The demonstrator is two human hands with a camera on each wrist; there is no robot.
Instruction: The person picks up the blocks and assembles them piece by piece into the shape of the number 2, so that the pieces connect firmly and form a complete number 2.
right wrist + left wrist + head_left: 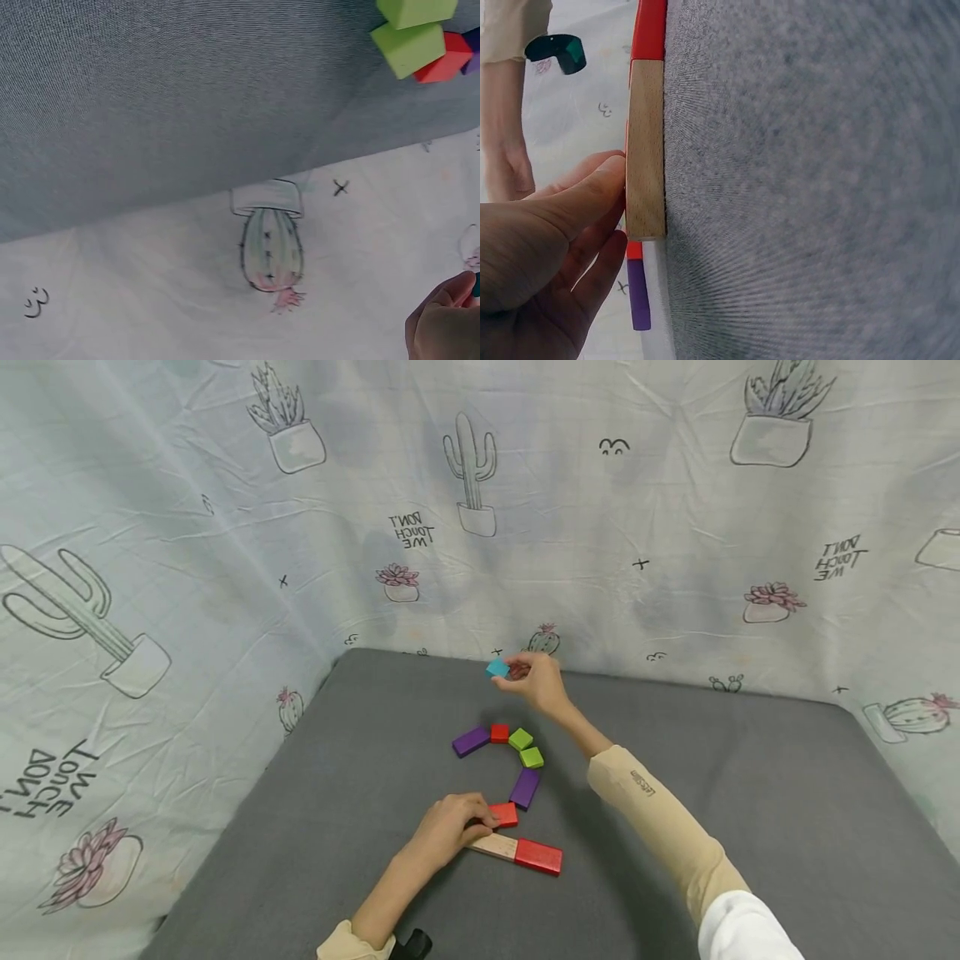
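Note:
My right hand holds a light blue block between thumb and fingers, raised over the far side of the table. In the right wrist view only part of this hand shows at the lower right corner. Nearer to me, the left hand has its thumb and fingertips at the left end of a red block, pinching it. Just in front lies a bare wooden block, end to end with a longer red block. In the left wrist view the thumb lies right behind the wooden block.
Beyond the left hand, blocks form a curve: a purple block, two green blocks, a small red block and another purple block. A cloth curtain with printed cacti hangs behind the grey table.

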